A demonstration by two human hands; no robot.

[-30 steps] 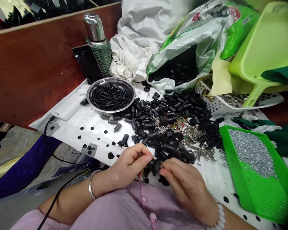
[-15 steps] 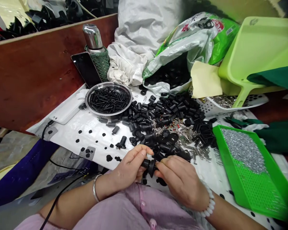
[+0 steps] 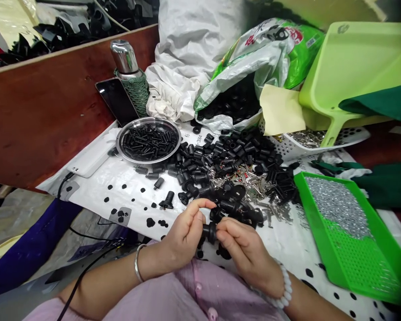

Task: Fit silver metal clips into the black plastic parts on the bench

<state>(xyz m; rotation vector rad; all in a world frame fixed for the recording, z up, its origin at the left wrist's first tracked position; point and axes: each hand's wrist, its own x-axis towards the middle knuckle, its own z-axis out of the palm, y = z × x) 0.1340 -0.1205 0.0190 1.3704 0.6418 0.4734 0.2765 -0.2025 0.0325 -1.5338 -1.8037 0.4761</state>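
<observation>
My left hand (image 3: 183, 232) and my right hand (image 3: 242, 249) meet at the near table edge, both pinched on one small black plastic part (image 3: 210, 232) held between their fingertips. Just beyond them lies a heap of black plastic parts (image 3: 234, 165) mixed with small silver metal pieces (image 3: 250, 180). A round steel dish (image 3: 149, 140) filled with black springs sits at the left of the heap. A single flared black part (image 3: 167, 200) stands apart on the spotted white cloth (image 3: 127, 183).
A green tray (image 3: 350, 232) with small silver bits lies at the right. Behind are an open bag of black parts (image 3: 240, 100), a lime scoop (image 3: 350, 71), a white perforated basket (image 3: 321, 140), a steel flask (image 3: 128, 71), a phone (image 3: 115, 100) and a white power bank (image 3: 92, 158).
Both hands have shifted slightly left and up, turning the black part between the fingers. The view has drifted, so the table contents sit a little lower and more to the left.
</observation>
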